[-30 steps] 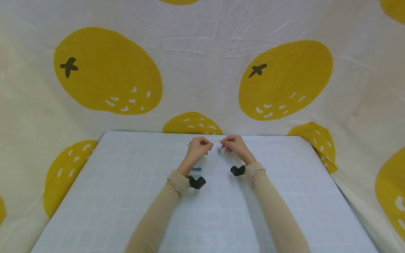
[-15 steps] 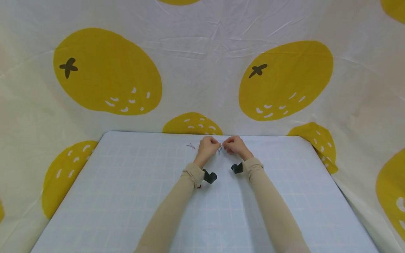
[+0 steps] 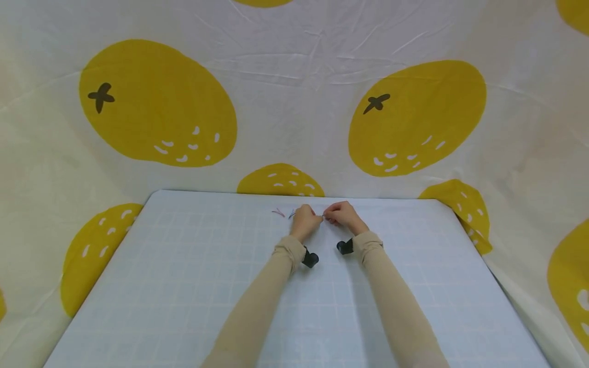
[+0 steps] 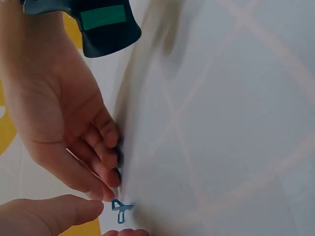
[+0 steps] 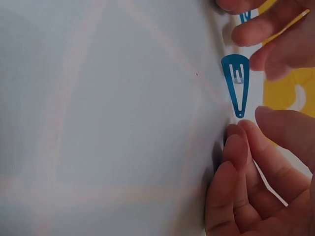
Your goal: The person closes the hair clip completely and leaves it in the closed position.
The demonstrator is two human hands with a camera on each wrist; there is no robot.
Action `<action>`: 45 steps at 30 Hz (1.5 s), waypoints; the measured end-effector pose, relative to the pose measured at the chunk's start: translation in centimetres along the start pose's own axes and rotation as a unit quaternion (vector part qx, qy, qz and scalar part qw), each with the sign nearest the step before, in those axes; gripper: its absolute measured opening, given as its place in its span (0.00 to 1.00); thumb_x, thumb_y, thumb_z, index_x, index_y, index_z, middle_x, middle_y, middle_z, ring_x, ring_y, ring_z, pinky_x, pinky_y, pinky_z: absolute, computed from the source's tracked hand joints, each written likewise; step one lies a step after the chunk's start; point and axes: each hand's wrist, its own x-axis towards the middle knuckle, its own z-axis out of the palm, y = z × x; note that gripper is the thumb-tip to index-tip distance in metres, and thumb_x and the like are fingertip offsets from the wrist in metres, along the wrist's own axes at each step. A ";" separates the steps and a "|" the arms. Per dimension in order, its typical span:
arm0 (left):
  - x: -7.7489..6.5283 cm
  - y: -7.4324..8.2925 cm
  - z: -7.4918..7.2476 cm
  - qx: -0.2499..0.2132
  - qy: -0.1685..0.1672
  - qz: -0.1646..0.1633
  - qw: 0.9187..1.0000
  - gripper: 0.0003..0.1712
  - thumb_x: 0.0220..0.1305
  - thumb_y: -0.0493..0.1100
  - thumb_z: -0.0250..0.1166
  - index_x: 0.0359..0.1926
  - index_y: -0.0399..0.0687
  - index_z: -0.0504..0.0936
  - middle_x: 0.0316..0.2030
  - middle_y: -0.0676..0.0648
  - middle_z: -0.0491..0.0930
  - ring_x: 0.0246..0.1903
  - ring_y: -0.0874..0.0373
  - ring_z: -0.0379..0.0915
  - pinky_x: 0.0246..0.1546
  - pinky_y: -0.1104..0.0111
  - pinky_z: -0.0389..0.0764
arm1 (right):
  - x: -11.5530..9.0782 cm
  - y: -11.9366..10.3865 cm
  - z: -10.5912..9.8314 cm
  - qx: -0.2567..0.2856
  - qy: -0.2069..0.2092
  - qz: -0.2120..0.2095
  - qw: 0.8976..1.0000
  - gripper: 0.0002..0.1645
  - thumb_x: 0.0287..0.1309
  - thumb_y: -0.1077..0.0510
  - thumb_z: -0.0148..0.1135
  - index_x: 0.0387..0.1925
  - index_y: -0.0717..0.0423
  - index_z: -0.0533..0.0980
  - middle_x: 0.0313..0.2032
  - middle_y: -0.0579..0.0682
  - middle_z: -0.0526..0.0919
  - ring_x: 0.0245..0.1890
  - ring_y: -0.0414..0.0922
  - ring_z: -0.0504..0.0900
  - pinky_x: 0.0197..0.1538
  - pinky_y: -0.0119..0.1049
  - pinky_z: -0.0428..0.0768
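Observation:
A blue snap hair clip [image 5: 227, 73] is upright between the hands, wide end up in the right wrist view. The left wrist view shows the same clip [image 4: 121, 208] with its parts spread. My left hand [image 3: 306, 223] pinches its wide end with thumb and fingertips. At the narrow end is my right hand [image 3: 346, 216], its thumb visibly apart from its fingers; the fingertips lie close to the clip or touch it. On the table left of my left hand are a pinkish hair clip [image 3: 278, 212] and a second blue hair clip [image 3: 292, 213], both spread in a V.
A pale, faintly checked cloth covers the table [image 3: 193, 286]. Behind it hangs a white curtain [image 3: 290, 112] printed with large yellow fruit. Black wrist cameras [image 3: 311, 259] jut inward from both wrists.
My left hand has come right and slightly toward the front to meet the clip at my right hand, uncovering the clips on the table. My right hand has hardly moved; its thumb now stands off the clip.

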 end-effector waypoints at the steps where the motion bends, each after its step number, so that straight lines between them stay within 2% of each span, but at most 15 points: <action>1: 0.0 0.0 0.1 0.008 -0.001 -0.001 1.000 0.11 0.58 0.41 0.69 0.32 0.37 0.78 0.29 0.43 0.79 0.32 0.50 0.76 0.34 0.64 0.75 | 0.0 0.0 0.1 -0.006 0.000 -0.004 1.000 0.13 0.62 0.60 0.64 0.42 0.67 0.83 0.29 0.51 0.83 0.26 0.41 0.76 0.31 0.30 0.75; 9: 0.1 -0.2 0.4 0.057 -0.020 0.013 0.998 0.11 0.59 0.41 0.69 0.34 0.37 0.78 0.30 0.43 0.78 0.32 0.50 0.75 0.35 0.64 0.75 | -0.2 0.1 0.5 -0.036 -0.002 -0.027 0.999 0.10 0.62 0.62 0.64 0.41 0.66 0.84 0.30 0.50 0.83 0.28 0.41 0.75 0.33 0.31 0.74; 18: -0.2 -0.1 0.5 0.043 -0.019 0.000 0.999 0.11 0.57 0.38 0.70 0.34 0.37 0.77 0.27 0.44 0.76 0.28 0.51 0.73 0.30 0.65 0.74 | -0.6 -0.2 0.7 -0.030 -0.004 -0.032 0.999 0.10 0.62 0.63 0.64 0.41 0.66 0.83 0.34 0.54 0.85 0.30 0.43 0.76 0.35 0.31 0.75; 26: -0.1 -0.3 0.9 0.060 0.005 0.020 0.998 0.13 0.56 0.40 0.71 0.30 0.38 0.74 0.26 0.44 0.71 0.27 0.51 0.68 0.28 0.65 0.68 | -1.4 -0.6 1.0 -0.005 -0.010 -0.064 0.998 0.12 0.62 0.65 0.62 0.44 0.68 0.81 0.35 0.57 0.86 0.28 0.43 0.80 0.32 0.32 0.76; 31: 0.1 0.1 0.8 0.042 0.007 0.030 0.999 0.14 0.57 0.41 0.69 0.24 0.40 0.73 0.21 0.47 0.68 0.23 0.53 0.66 0.23 0.67 0.64 | -2.0 -0.8 0.8 0.018 -0.005 -0.086 0.996 0.15 0.62 0.68 0.57 0.49 0.70 0.80 0.40 0.61 0.85 0.30 0.43 0.80 0.34 0.33 0.79; 35: 0.1 0.5 0.3 0.017 0.001 0.034 0.999 0.17 0.59 0.42 0.68 0.19 0.41 0.73 0.16 0.49 0.65 0.19 0.55 0.65 0.20 0.68 0.62 | -2.5 -1.1 0.6 0.036 -0.003 -0.103 0.994 0.20 0.57 0.72 0.55 0.51 0.70 0.79 0.40 0.62 0.86 0.32 0.44 0.82 0.36 0.35 0.81; 40: -0.2 0.9 -0.9 -0.018 -0.005 0.040 0.999 0.21 0.60 0.41 0.67 0.14 0.43 0.71 0.12 0.52 0.65 0.16 0.59 0.61 0.17 0.71 0.61 | -3.6 -1.7 0.4 0.011 -0.004 -0.155 0.988 0.21 0.55 0.71 0.60 0.53 0.69 0.79 0.44 0.61 0.86 0.37 0.49 0.84 0.41 0.37 0.81; 45: -0.9 1.0 -2.5 -0.054 -0.020 0.046 0.997 0.20 0.63 0.43 0.65 0.16 0.44 0.70 0.14 0.52 0.65 0.15 0.60 0.60 0.17 0.70 0.60 | -4.8 -2.4 0.7 -0.016 0.012 -0.189 0.982 0.22 0.54 0.68 0.67 0.53 0.62 0.81 0.44 0.56 0.86 0.39 0.48 0.84 0.45 0.40 0.82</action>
